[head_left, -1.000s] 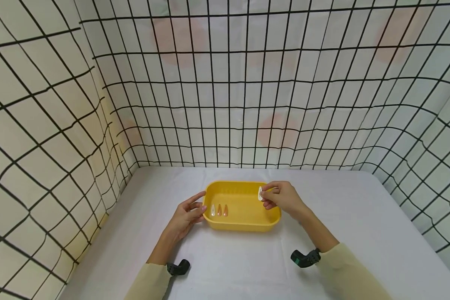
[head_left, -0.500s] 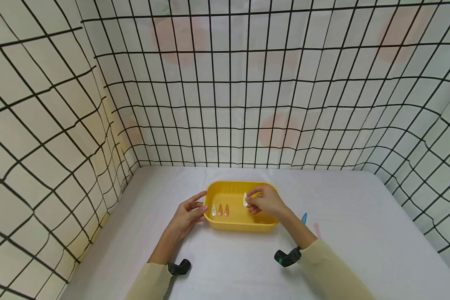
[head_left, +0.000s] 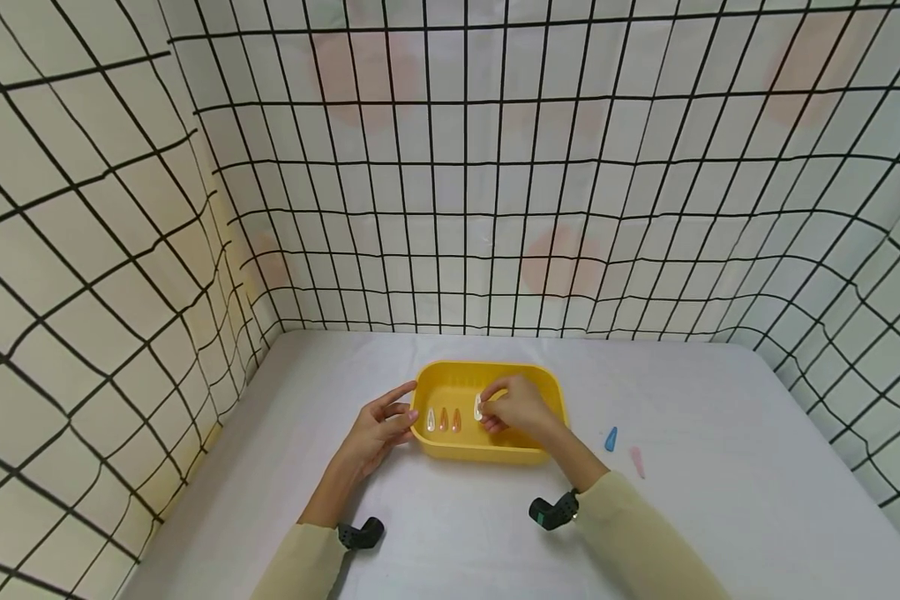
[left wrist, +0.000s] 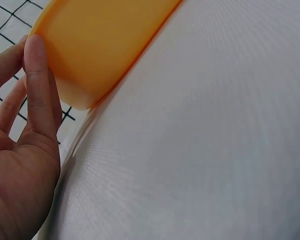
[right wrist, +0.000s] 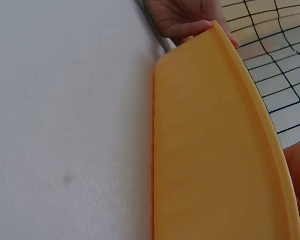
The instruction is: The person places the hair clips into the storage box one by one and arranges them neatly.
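One pale left sleeve [head_left: 300,562] rises from the bottom edge, with a black wrist device [head_left: 362,534] beside its cuff. Above it, the left hand [head_left: 378,432] grips the left end of a yellow tray [head_left: 487,456], its thumb and fingers pinching the wall at the rim, as the left wrist view also shows. The tray sits flat on a white-covered table [head_left: 727,433]. Inside, near the left end, three clips lie apart in a row, all pointing the same way: first a pale clip [head_left: 431,419], then an orange-brown clip [head_left: 443,419], then a second orange-brown clip [head_left: 457,420]. To the right of that row, a white clip [head_left: 477,407] stands roughly upright, pinched in the fingertips of the right hand [head_left: 516,407], which reaches in over the tray; whether the clip touches the tray floor I cannot tell. Below the right forearm juts another black device [head_left: 553,511], next to the right sleeve [head_left: 641,533]. Farther right, outside the tray, a blue clip [head_left: 611,439] lies on the table, and just beyond it a pink clip [head_left: 637,462]. Black mesh [head_left: 466,162] spans the pale walls behind and at both sides.
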`<control>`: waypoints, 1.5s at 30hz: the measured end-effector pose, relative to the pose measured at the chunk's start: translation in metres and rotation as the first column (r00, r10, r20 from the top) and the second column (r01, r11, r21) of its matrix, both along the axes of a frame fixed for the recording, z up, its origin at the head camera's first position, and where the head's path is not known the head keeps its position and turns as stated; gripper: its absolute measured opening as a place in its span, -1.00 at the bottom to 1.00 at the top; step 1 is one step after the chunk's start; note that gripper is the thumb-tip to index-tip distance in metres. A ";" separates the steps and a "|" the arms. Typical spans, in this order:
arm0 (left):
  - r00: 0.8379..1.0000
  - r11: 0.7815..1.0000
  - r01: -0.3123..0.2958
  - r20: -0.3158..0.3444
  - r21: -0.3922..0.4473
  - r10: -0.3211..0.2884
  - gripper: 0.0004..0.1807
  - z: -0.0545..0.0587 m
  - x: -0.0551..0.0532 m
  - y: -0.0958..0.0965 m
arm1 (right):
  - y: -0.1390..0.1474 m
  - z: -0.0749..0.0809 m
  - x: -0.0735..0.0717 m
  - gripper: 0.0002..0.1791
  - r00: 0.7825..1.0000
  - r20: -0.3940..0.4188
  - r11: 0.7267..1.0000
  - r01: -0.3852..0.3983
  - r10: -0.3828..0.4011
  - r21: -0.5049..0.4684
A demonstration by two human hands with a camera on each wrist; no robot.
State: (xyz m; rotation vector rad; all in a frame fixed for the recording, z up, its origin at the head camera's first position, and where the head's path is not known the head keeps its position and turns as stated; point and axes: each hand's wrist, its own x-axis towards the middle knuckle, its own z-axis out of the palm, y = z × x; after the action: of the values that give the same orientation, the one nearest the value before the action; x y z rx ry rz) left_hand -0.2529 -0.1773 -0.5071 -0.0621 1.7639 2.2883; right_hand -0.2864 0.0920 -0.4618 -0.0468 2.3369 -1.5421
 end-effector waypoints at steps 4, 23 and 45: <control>1.000 1.000 0.013 -0.013 -0.003 -0.013 -0.30 -0.001 0.000 0.001 | -0.005 -0.004 0.000 -0.89 1.000 0.007 1.000 -0.004 0.004 0.018; 0.999 0.999 0.034 -0.024 -0.017 -0.034 -0.31 0.001 -0.001 0.009 | -0.013 -0.013 0.004 -0.91 0.998 0.049 0.993 0.026 -0.032 0.114; 1.000 0.999 -0.003 -0.003 -0.032 0.003 -0.33 0.002 0.000 0.002 | 0.014 0.000 0.004 -0.77 0.998 -0.065 0.991 0.003 0.005 0.135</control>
State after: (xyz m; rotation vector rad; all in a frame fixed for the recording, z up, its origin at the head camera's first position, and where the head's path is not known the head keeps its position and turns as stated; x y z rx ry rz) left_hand -0.2525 -0.1758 -0.5047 -0.0676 1.8029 2.2639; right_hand -0.2821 0.1065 -0.4616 -0.0666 2.4863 -1.3977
